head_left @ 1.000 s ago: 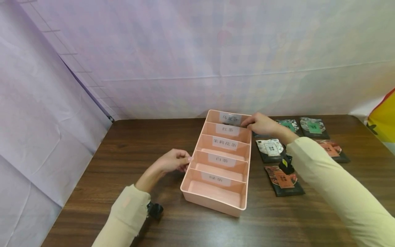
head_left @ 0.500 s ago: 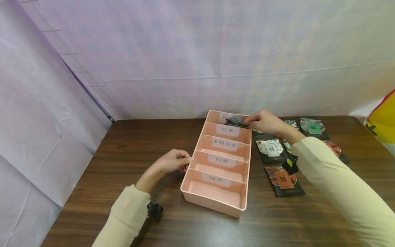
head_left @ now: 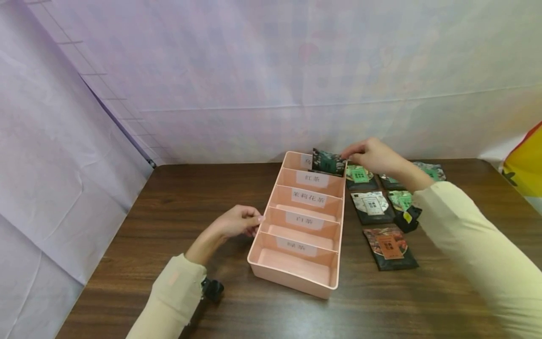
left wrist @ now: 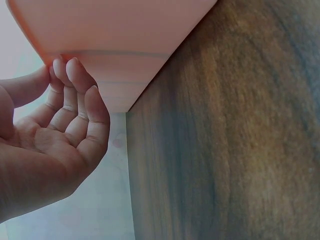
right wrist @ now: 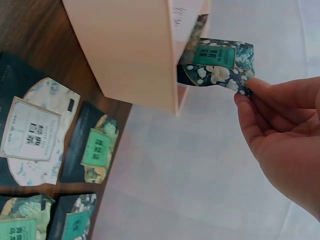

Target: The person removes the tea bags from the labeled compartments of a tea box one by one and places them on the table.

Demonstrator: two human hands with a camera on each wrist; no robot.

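A pink divided box [head_left: 296, 282] stands on the table, with a paper label in each compartment. At its left rim my left hand [head_left: 237, 221] holds on, thumb on the edge; in the left wrist view the curled fingertips [left wrist: 75, 65] touch the outer wall. My right hand [head_left: 372, 155] pinches the upper corner of a dark tea packet [head_left: 328, 162] with a green label and white flowers. The packet's lower part is inside the farthest compartment, and its top sticks out above the rim. In the right wrist view, a brownish packet [right wrist: 192, 45] shows beside it in that compartment.
Right of the box lie several tea packets: a white-labelled packet [head_left: 372, 207], an orange-labelled packet [head_left: 389, 249] and green-labelled packets, one green-labelled packet [head_left: 359, 175] close to the box. My right forearm covers part of this group. A pale curtain [head_left: 262, 94] hangs behind the table.
My right hand has risen and moved right from inside the farthest compartment. The packet it pinches now shows above the rim, its face turned into view. My left hand has stayed put.
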